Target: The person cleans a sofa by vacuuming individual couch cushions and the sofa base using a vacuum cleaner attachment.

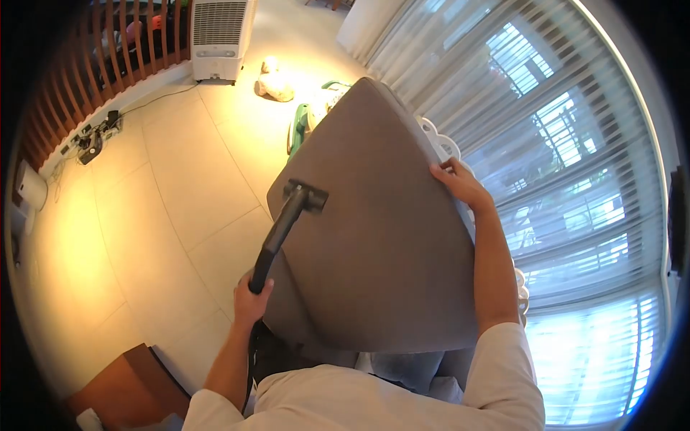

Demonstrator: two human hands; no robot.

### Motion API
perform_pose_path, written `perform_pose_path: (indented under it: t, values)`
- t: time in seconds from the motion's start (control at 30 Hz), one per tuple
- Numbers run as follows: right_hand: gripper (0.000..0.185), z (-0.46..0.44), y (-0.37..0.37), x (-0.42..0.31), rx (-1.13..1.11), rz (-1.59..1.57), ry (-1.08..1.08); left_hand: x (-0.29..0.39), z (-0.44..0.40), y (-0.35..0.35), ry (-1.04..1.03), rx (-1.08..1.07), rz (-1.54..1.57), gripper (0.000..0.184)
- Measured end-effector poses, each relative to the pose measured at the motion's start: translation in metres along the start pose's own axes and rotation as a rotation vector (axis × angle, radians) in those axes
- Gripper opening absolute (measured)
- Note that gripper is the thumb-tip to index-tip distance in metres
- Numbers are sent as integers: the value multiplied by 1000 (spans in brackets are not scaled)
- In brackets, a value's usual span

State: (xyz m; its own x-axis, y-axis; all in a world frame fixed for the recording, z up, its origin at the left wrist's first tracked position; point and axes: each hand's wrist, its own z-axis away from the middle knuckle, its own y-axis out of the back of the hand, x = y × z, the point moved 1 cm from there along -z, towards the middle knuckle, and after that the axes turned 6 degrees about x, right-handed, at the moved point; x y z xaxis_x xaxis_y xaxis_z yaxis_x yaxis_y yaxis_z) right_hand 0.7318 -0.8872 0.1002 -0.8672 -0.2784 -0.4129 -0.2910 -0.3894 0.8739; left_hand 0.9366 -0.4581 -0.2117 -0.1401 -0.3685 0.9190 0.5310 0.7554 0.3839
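A large brown-grey cushion (pixel 374 230) stands tilted up in front of me. My left hand (pixel 251 298) is wrapped round the black handle of a vacuum wand (pixel 277 241). The wand's wide black nozzle (pixel 307 196) rests against the cushion's left part. At the cushion's upper right edge, my right hand (pixel 461 183) grips the rim, fingers over the edge and thumb side toward me. Part of a second grey-brown padded piece (pixel 287 309) shows below the cushion's left side.
Sheer curtains (pixel 575 179) hang along the right. Beyond the cushion are a green object (pixel 298 128) and a pale stuffed-looking item (pixel 274 86). A white air cooler (pixel 218 43) stands by a wooden railing (pixel 93 65). Cables and a black device (pixel 91 147) lie left; brown furniture (pixel 129 388) is lower left.
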Motion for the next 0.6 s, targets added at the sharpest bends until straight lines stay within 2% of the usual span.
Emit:
perform_pose_path:
  t: [0.03,0.1,0.2,0.27,0.33,0.43,0.6]
  values:
    - [96,-4,-13,-8,-3,0,-6,25,-21,4,-11,-8,1,43]
    - [92,-10,-44,-29,233,-47,263,55,-69,1,-35,-11,40,40]
    - [88,-15,-48,-44,148,-52,309,112,-127,-8,-90,-2,239,34]
    - [86,-3,-51,-53,167,-27,303,151,-159,-17,-138,7,296,33]
    - [85,3,-50,-55,186,6,305,176,-181,-29,-49,-96,384,31]
    - [83,-1,-49,-40,189,-52,326,149,-210,-74,-37,-118,314,27]
    - [77,1,-41,-18,178,-189,276,101,-221,-97,2,-178,309,25]
